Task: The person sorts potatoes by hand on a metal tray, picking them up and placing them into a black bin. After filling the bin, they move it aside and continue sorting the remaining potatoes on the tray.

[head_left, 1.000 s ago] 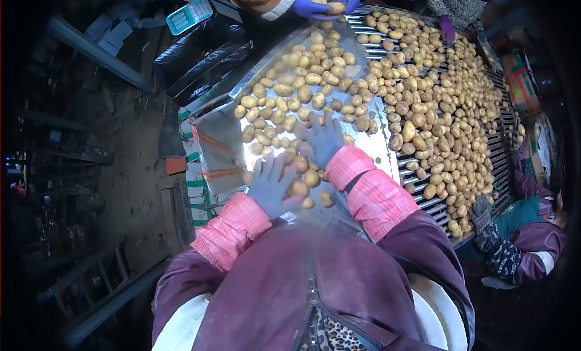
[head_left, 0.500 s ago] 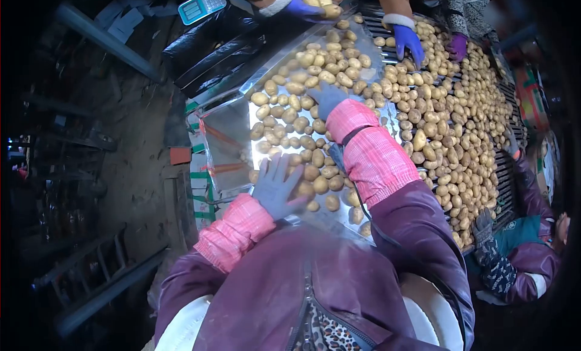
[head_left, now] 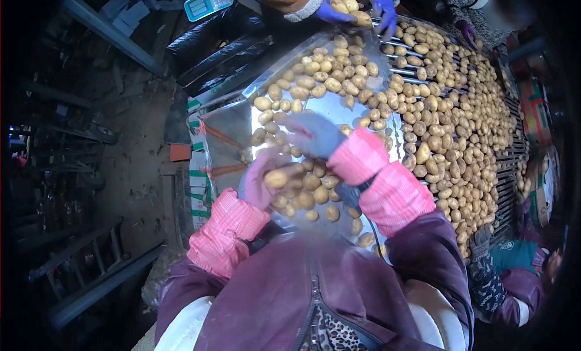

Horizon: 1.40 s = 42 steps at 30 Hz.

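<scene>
Running along the left is a dim floor (head_left: 130,163) of bare, dark ground, crossed higher up by a slanting grey beam (head_left: 112,35). Next come an orange-red block (head_left: 180,152), a bulky black plastic wrapping (head_left: 218,57) and, above that, a turquoise keypad device (head_left: 208,3). Shiny sheet metal makes up the worktop (head_left: 336,109), bright where it shows between scattered potatoes (head_left: 311,181). Beyond its right edge lies a bed of dark bars (head_left: 507,193), thickly covered with more potatoes (head_left: 448,127); a red-and-green carton (head_left: 534,112) stands past it.

At the left of the worktop, the gloved left hand (head_left: 259,180) is turned palm inward, its grip partly closed on one oblong potato (head_left: 276,179). This potato sits against the palm, rounded end toward the wrist — its long axis seems to run across the view, rising slightly to the right, though blur hides the far end. Just right of it, the right hand (head_left: 315,136) is bent over the worktop, fingers pointing left — I cannot tell how far its grip is open or whether it has hold of anything. At the top, a co-worker's purple glove (head_left: 333,12) holds several potatoes.
</scene>
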Tool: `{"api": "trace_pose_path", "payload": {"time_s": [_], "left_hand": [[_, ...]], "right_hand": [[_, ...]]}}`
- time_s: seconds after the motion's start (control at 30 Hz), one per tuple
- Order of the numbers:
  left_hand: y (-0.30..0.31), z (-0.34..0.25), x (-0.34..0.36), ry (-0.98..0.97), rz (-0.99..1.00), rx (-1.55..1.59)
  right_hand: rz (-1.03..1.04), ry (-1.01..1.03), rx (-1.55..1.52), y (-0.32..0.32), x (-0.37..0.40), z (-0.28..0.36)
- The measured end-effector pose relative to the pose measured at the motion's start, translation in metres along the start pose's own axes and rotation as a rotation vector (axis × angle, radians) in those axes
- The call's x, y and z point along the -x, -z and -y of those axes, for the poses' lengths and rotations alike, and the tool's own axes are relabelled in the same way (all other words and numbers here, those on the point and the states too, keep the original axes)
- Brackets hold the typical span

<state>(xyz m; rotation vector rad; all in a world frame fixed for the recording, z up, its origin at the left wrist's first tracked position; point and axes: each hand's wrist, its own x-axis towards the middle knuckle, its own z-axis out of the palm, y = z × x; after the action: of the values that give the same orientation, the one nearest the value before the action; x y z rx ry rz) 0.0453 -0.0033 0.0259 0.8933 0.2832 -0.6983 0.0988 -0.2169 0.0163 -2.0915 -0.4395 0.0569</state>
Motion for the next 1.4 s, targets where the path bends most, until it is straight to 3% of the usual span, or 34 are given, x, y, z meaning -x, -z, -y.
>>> {"api": "trace_pose_path", "payload": {"time_s": [0.07, 0.17, 0.27, 0.5, 0.57, 0.67, 0.7, 0.77, 0.83, 0.9, 0.97, 1.0, 1.27, 1.4], "left_hand": [[0.012, 0.006, 0.0, 0.087, -0.007, 0.017], [0.031, 0.013, -0.002, 0.167, 0.024, 0.157], [0.025, 0.007, 0.002, 0.162, 0.001, 0.154], [0.022, 0.006, 0.003, 0.095, 0.04, 0.087], [0.007, -0.006, 0.008, 0.18, 0.094, 0.151], [0.009, -0.006, 0.005, 0.238, 0.154, 0.252], [0.015, 0.001, 0.009, 0.26, 0.162, 0.292], [0.023, 0.007, 0.02, 0.175, 0.144, 0.026], [0.038, 0.008, 0.029, 0.102, 0.185, -0.127], [0.042, -0.003, 0.039, 0.172, 0.129, 0.033], [0.053, -0.005, 0.043, 0.183, 0.087, 0.116], [0.049, -0.007, 0.049, 0.118, 0.015, 0.005], [0.059, -0.005, 0.068, 0.099, -0.076, -0.014], [0.055, -0.008, 0.076, 0.129, -0.126, -0.028]], "right_hand": [[-0.277, 0.219, 0.409, 0.002, -0.043, -0.045], [-0.04, 0.048, 0.833, 0.022, -0.078, -0.065], [0.163, -0.164, 0.92, 0.019, -0.08, -0.065], [-0.008, -0.247, 0.761, 0.017, -0.018, -0.059], [-0.093, -0.12, 0.457, -0.001, 0.007, -0.038], [-0.045, 0.124, 0.092, -0.006, 0.047, 0.035], [-0.128, 0.075, 0.096, -0.006, 0.063, 0.038], [-0.299, -0.014, 0.125, 0.016, 0.099, 0.03], [-0.307, -0.143, 0.424, 0.03, 0.146, 0.015], [-0.091, -0.325, 0.636, 0.034, 0.2, 0.023], [0.085, -0.358, 0.663, 0.023, 0.235, 0.028], [0.115, -0.348, 0.668, 0.016, 0.24, 0.039], [0.128, -0.429, 0.764, -0.04, 0.185, 0.032], [0.054, -0.299, 0.908, -0.045, 0.157, 0.007]]}}
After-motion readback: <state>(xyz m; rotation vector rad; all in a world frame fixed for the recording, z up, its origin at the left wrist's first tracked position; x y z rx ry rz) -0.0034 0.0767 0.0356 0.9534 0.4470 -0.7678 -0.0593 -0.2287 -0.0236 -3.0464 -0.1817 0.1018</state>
